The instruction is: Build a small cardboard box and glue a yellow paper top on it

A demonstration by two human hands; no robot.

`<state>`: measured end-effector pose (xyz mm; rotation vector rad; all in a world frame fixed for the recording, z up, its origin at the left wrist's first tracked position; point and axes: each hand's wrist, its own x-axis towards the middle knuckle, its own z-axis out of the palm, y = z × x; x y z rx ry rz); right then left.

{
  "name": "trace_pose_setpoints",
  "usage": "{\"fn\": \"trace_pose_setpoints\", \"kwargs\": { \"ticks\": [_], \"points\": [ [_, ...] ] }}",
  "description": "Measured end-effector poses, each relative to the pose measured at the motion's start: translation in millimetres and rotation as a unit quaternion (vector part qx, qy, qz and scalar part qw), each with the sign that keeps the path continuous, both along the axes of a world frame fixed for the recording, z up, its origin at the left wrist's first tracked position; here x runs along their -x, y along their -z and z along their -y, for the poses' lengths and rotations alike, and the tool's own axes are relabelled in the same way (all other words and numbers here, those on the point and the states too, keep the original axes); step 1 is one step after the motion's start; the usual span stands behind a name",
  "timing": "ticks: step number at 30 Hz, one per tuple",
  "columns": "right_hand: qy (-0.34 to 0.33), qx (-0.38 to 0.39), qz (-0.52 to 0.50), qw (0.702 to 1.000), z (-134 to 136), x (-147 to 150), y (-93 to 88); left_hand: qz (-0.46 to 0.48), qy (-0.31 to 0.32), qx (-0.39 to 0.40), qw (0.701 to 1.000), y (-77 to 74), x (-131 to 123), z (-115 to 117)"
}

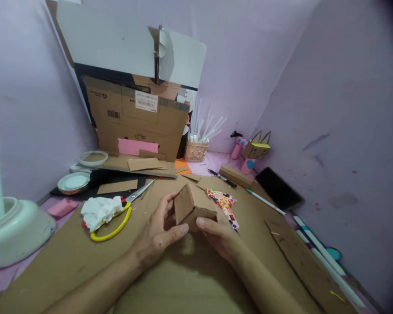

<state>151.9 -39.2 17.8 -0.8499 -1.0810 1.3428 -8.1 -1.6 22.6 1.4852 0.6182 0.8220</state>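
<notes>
Both my hands hold a small folded cardboard box (193,204) just above a large cardboard sheet (183,279). My left hand (159,233) grips its left side, fingers curled behind it and thumb pressed at its lower front. My right hand (218,235) grips the right side, thumb on the lower front edge. Just right of the box lies a colourful patterned paper piece (223,201). To the left lie yellow-handled scissors (118,220) with a crumpled white tissue (98,210) over the handles.
A white bowl (11,229) with a straw stands at the left edge. Tape rolls (74,182), cardboard boxes (136,120), a cup of white sticks (196,150), cardboard figures (256,151), a pen (222,177), a dark phone (278,187) and paper tubes (321,250) surround the sheet. Purple walls close in.
</notes>
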Motion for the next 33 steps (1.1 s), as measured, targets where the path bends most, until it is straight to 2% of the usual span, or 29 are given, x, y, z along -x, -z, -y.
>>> {"fn": "trace_pose_setpoints", "kwargs": {
  "ticks": [3, 6, 8, 11, 14, 17, 21, 28, 31, 33],
  "points": [
    [0.068, -0.034, 0.034, 0.997, -2.1, -6.5, -1.9, -0.060, -0.006, -0.035, 0.998, 2.0, 1.3, -6.2],
    [0.160, -0.073, 0.178, 0.968, -5.7, -14.1, -1.5, -0.085, -0.111, -0.018, 0.990, 2.9, 4.3, -20.0],
    [0.194, -0.128, 0.310, 0.922, -7.1, -16.4, 1.0, -0.076, -0.192, 0.000, 0.978, 2.4, 6.3, -29.4],
    [0.205, -0.258, 0.469, 0.820, -7.6, -14.8, 7.9, -0.071, -0.271, -0.016, 0.960, 2.4, 8.5, -37.8],
    [0.201, -0.328, 0.552, 0.740, -8.0, -10.3, 15.3, -0.069, -0.289, -0.039, 0.954, 6.8, 9.7, -39.3],
    [0.163, -0.325, 0.615, 0.700, -8.3, -7.3, 19.6, -0.081, -0.291, -0.063, 0.951, 13.8, 10.5, -38.6],
    [0.123, -0.315, 0.656, 0.675, -8.0, -8.0, 20.2, -0.104, -0.294, -0.081, 0.947, 15.9, 10.8, -34.9],
    [0.115, -0.332, 0.686, 0.637, -11.5, -11.0, 15.7, -0.139, -0.281, -0.082, 0.946, -3.4, 12.6, -22.2],
    [0.102, -0.333, 0.681, 0.644, -10.2, -12.1, 11.8, -0.145, -0.282, -0.078, 0.945, -8.3, 14.2, -19.7],
    [0.090, -0.323, 0.666, 0.667, -5.9, -14.0, 8.5, -0.143, -0.284, -0.073, 0.945, -8.9, 14.9, -19.4]
  ]
}}
